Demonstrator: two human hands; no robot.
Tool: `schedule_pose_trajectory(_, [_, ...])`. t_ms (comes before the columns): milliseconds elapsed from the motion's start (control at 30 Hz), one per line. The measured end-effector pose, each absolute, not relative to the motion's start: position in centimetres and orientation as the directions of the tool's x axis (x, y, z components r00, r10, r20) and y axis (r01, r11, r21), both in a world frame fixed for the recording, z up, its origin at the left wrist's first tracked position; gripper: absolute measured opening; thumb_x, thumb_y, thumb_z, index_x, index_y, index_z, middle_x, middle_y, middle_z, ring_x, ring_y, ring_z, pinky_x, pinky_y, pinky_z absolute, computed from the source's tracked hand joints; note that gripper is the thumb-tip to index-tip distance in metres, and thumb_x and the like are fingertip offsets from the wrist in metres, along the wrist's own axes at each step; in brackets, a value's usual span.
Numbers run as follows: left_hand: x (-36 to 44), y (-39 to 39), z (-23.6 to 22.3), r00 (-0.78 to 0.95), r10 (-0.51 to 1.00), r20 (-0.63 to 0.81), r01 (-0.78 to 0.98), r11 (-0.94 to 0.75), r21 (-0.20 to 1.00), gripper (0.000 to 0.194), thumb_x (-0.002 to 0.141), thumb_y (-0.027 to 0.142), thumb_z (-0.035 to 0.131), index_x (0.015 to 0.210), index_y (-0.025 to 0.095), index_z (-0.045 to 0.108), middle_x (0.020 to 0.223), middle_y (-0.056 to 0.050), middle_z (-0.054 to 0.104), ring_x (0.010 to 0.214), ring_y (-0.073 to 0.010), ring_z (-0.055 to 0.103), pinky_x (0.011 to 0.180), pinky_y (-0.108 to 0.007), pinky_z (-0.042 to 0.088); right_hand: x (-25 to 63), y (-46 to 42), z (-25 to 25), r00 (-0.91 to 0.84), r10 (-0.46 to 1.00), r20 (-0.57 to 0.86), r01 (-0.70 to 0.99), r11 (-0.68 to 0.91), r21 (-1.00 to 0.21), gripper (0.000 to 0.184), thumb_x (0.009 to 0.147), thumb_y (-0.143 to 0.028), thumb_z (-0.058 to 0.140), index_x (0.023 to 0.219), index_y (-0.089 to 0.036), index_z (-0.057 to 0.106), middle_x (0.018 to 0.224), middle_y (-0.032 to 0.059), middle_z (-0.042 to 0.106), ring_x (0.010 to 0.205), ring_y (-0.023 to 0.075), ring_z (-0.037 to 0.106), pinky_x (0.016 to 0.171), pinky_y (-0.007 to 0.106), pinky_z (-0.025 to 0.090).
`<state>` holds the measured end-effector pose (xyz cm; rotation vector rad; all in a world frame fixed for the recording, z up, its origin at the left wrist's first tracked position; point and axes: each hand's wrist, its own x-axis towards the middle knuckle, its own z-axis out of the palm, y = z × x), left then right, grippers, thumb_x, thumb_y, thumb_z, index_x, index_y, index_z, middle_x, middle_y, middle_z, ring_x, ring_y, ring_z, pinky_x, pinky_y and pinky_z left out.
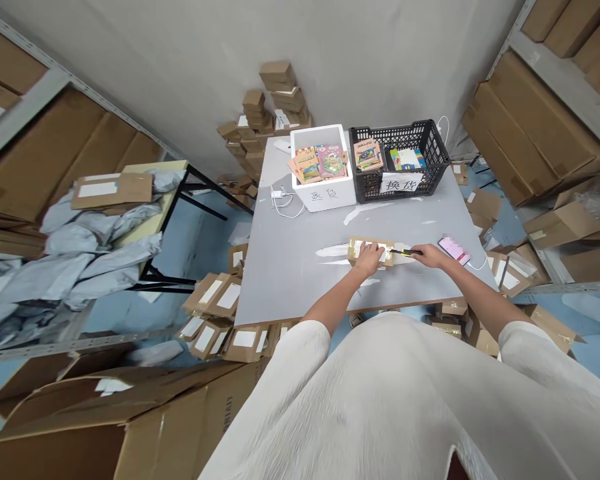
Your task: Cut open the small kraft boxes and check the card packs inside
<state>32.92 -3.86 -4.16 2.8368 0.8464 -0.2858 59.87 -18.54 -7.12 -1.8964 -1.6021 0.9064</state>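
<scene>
A small cardboard box (353, 252) with a white label and clear tape lies on the grey table near its front edge. My left hand (369, 257) grips it from the near side, fingers bent over its top and label. In my right hand (429, 256) is a yellow-and-black box cutter (411, 252), fingers wrapped round the handle. Its tip points left and meets the right end of the box. Whether the blade has gone into the tape is too small to tell. Just right of that hand lies a phone (454, 250) with a pink screen, a white cable beside it.
At the back of the table (280, 267) stand a white foam bin (326, 197) of booklets and a black crate (399, 160) with booklets and a paper sign. A white charger (279, 193) lies left. Parcels (215, 297) crowd the floor; grey bags (100, 233) fill the left side.
</scene>
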Motion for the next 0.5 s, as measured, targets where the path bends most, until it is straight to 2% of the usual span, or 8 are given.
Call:
schedule_pose_trajectory(233, [32.5, -4.1, -4.2, 0.824, 0.521, -0.224, 0.548, -0.832, 0.085, 0.049, 0.09, 0.021, 0.084, 0.133, 0.026, 0.06, 0.135, -0.009, 0.06, 0.118, -0.0276, 0.069, 0.136, -0.056, 0.015, 59.2, -16.2, -7.6, 0.115, 0.976, -0.185, 0.727, -0.21, -0.654, 0.027, 0.095, -0.047, 0.069, 0.109, -0.029, 0.082, 0.105, 0.0084, 0.083, 0.097, 0.0304, 0.072, 0.083, 0.036, 0.052])
schedule_pose_trajectory(367, [32.5, -4.1, -4.2, 0.822, 0.525, -0.22, 0.553, -0.828, 0.088, 0.048, 0.092, 0.021, 0.082, 0.134, 0.026, 0.061, 0.135, -0.009, 0.06, 0.117, -0.027, 0.07, 0.136, -0.056, 0.014, 59.0, -15.8, -7.5, 0.068, 0.957, -0.282, 0.648, -0.257, -0.717, 0.028, 0.092, -0.053, 0.07, 0.095, -0.027, 0.08, 0.088, 0.0061, 0.079, 0.083, 0.0256, 0.069, 0.077, 0.034, 0.053])
schedule_pose_trajectory(500, [32.6, -3.9, -4.3, 0.812, 0.536, -0.232, 0.563, -0.824, 0.065, 0.049, 0.092, 0.023, 0.082, 0.135, 0.027, 0.061, 0.136, -0.009, 0.059, 0.118, -0.0279, 0.069, 0.135, -0.057, 0.015, 59.6, -17.0, -7.6, -0.042, 0.905, -0.424, 0.486, -0.352, -0.8, 0.04, 0.087, -0.064, 0.075, 0.078, -0.025, 0.074, 0.071, 0.0031, 0.072, 0.067, 0.0203, 0.066, 0.064, 0.031, 0.053])
